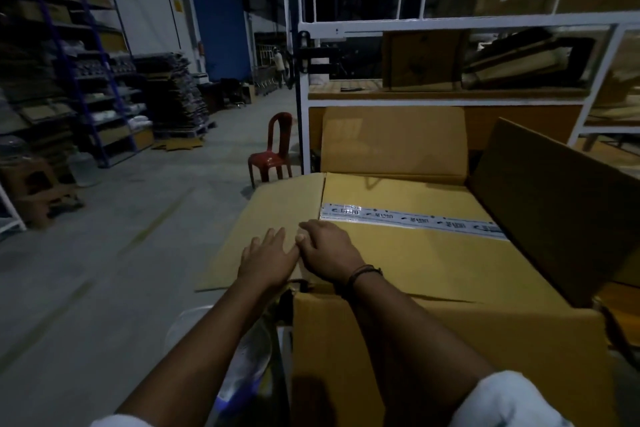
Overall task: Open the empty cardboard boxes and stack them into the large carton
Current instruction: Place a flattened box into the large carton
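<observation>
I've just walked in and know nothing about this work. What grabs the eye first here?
Two bare hands, the left hand and right hand, rest side by side on a big tan carton in the foreground. A strip of printed tape runs across its top. Behind, on the grey floor, stands a lone red plastic chair.

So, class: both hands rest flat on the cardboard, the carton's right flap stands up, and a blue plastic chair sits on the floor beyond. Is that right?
Not quite: the head view shows the chair is red, not blue. The rest holds: the left hand and right hand rest on the cardboard, and the carton's right flap stands up.
</observation>
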### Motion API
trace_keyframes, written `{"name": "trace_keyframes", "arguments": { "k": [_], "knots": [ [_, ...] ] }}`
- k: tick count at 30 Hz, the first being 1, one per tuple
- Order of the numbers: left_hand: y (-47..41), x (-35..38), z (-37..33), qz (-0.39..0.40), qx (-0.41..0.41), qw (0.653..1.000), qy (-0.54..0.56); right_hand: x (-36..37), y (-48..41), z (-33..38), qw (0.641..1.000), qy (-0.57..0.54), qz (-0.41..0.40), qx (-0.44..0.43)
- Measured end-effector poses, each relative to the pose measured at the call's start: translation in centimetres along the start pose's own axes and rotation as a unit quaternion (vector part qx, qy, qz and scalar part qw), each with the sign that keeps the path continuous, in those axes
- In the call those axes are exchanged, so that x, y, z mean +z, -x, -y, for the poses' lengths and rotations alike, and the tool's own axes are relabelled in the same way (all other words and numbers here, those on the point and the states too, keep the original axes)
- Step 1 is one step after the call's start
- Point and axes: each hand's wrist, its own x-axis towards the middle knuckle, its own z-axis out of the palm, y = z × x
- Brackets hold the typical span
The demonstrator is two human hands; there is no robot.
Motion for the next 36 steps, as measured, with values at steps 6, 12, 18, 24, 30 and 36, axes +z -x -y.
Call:
{"name": "trace_keyframes", "arguments": {
  "k": [6, 12, 18, 24, 30, 36],
  "knots": [
    [-0.7, -0.2, -1.5, -0.03, -0.008, 1.0, -0.003, -3.0, 0.5, -6.2, 0.995, 0.055, 0.002, 0.082],
    [-1.6, 0.0, -5.4, -0.039, 0.081, 0.996, -0.009, -7.6, 0.1, -13.1, 0.975, 0.139, 0.035, 0.172],
    [-3.1, -0.4, -10.2, -0.042, 0.163, 0.984, -0.062, -9.5, -1.2, -14.0, 0.962, 0.173, 0.117, 0.177],
    [-3.0, -2.4, -13.5, -0.044, 0.219, 0.97, -0.1, -11.8, -1.7, -11.7, 0.972, 0.187, 0.024, 0.143],
    [-1.4, -6.1, -15.6, -0.157, 0.29, 0.944, -0.012, -17.9, -1.7, -7.0, 0.977, 0.156, -0.013, 0.144],
    [1.6, -11.8, -17.4, -0.114, 0.243, 0.963, 0.018, -23.7, 1.3, -0.5, 0.969, 0.119, 0.105, 0.189]
  ]
}}
